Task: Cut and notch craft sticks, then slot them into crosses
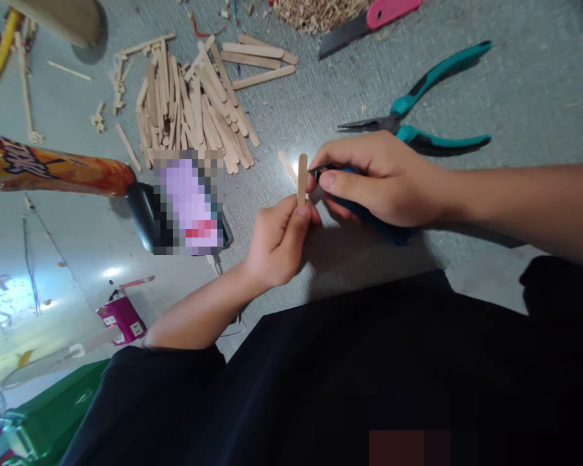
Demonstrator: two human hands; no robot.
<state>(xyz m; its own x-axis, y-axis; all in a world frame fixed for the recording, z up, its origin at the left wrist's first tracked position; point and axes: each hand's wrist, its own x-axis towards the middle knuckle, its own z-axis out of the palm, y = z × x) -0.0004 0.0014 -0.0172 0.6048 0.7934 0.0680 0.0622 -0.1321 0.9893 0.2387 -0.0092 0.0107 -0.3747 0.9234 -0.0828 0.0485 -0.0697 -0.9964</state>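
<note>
Between its thumb and fingers, my left hand (279, 243) pinches a wooden craft stick (302, 175), which stands nearly upright in the view. My right hand (374, 175) is wrapped round a pair of blue-handled pliers (354, 200), and its short dark jaws point at the stick's side. Whether the jaws touch the wood I cannot tell. My right fingers partly hide the tool. A pale stick lies on the table just behind the held one. Close beyond my right hand rest teal long-nose pliers (397, 120) with their handles spread.
A heap of craft sticks (194, 103) covers the back left. A propped phone (192, 204) stands left of my hands, beside an orange snack tube (53, 165). At the back are a pink-handled blade (369, 26) and wood scraps (315, 13). A purple power adapter (121, 320) is lower left.
</note>
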